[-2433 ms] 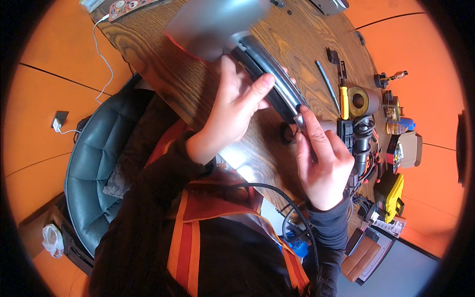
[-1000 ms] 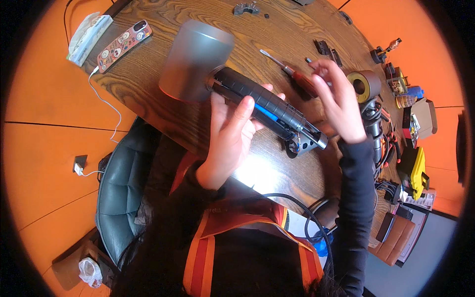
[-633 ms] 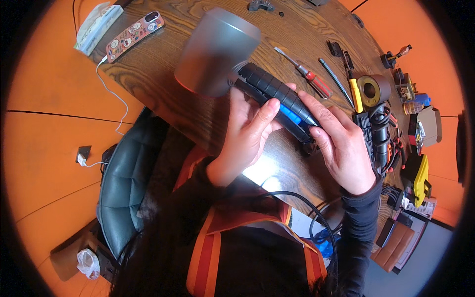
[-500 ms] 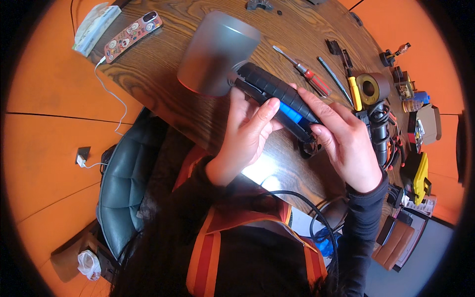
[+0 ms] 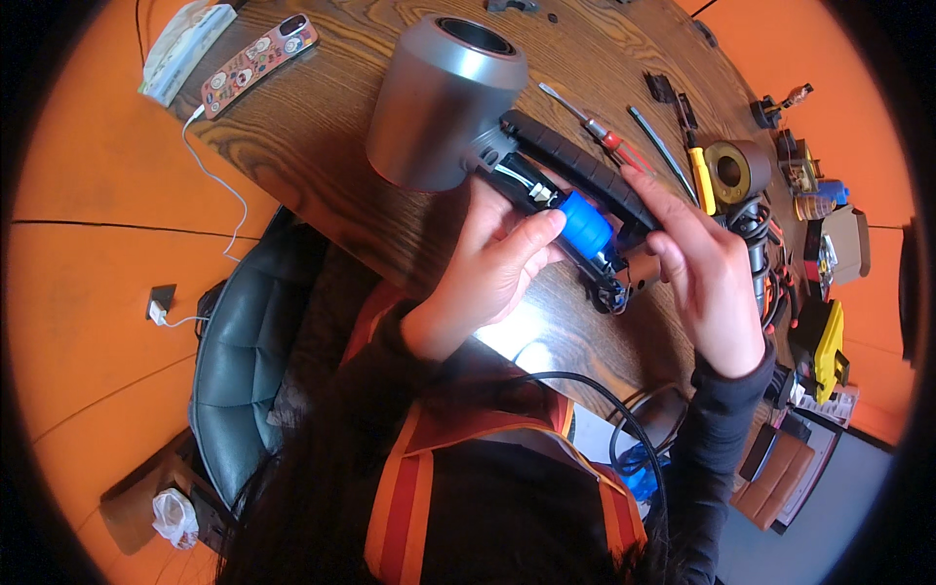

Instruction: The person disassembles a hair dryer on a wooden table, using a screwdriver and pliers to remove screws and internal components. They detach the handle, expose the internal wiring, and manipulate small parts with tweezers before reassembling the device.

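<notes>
A grey hair dryer [image 5: 429,117] is tilted over the table, its round barrel at the upper left with the dark open end upward. My left hand [image 5: 473,278] grips the open handle from below, thumb beside a blue cylinder [image 5: 587,229]. White wires [image 5: 522,181] run from the barrel toward that cylinder. My right hand [image 5: 700,268] holds the far end of the ribbed black handle cover [image 5: 580,168], which stands apart from the handle at that end and lies close to the barrel at the other. The fingertips beneath the cover are partly hidden.
On the wooden table [image 5: 331,136] lie a red-handled screwdriver [image 5: 616,144], a yellow-handled tool [image 5: 700,180] and a ring-shaped part [image 5: 733,174]. A phone [image 5: 258,66] rests at the upper left. Black cable [image 5: 604,390] loops near my body, beside a green chair [image 5: 249,351].
The handle cover has lifted away from the handle with my right hand, exposing the blue cylinder and wires. The barrel has turned so its open end shows.
</notes>
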Demonstrator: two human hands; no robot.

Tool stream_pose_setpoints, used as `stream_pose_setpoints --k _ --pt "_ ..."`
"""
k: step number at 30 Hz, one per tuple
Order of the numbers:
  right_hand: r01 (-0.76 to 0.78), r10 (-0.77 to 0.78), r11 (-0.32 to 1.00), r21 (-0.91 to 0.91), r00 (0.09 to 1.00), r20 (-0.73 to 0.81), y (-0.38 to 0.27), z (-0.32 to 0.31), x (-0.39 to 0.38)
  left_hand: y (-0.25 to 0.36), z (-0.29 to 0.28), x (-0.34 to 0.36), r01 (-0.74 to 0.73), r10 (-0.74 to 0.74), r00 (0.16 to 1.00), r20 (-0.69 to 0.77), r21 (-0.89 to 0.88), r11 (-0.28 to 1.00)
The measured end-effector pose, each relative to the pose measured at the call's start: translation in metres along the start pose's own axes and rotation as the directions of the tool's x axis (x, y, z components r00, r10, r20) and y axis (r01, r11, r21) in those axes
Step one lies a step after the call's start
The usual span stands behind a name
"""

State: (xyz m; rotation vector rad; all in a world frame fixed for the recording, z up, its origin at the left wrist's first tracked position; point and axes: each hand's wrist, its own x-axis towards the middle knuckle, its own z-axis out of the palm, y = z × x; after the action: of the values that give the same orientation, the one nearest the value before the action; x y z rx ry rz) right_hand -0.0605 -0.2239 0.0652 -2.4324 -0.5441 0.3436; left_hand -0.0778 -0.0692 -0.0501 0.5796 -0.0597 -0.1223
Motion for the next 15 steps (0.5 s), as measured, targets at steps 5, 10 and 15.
stream_pose_setpoints --k 5,10,15 --pt "0.155 -0.176 0.967 -0.204 0.981 -0.087 0.002 -0.004 -0.013 0.0 0.003 0.002 -0.058 0.058 0.998 -0.016 -0.029 0.998" --pt "0.053 0.036 0.976 0.212 0.918 -0.396 0.014 0.002 -0.031 0.005 -0.006 0.005 -0.102 0.133 0.987 0.086 -0.297 0.949" --pt "0.137 0.158 0.838 0.528 0.866 -0.475 0.029 0.031 -0.036 0.001 -0.011 0.004 -0.088 0.144 0.98 0.137 -0.348 0.933"
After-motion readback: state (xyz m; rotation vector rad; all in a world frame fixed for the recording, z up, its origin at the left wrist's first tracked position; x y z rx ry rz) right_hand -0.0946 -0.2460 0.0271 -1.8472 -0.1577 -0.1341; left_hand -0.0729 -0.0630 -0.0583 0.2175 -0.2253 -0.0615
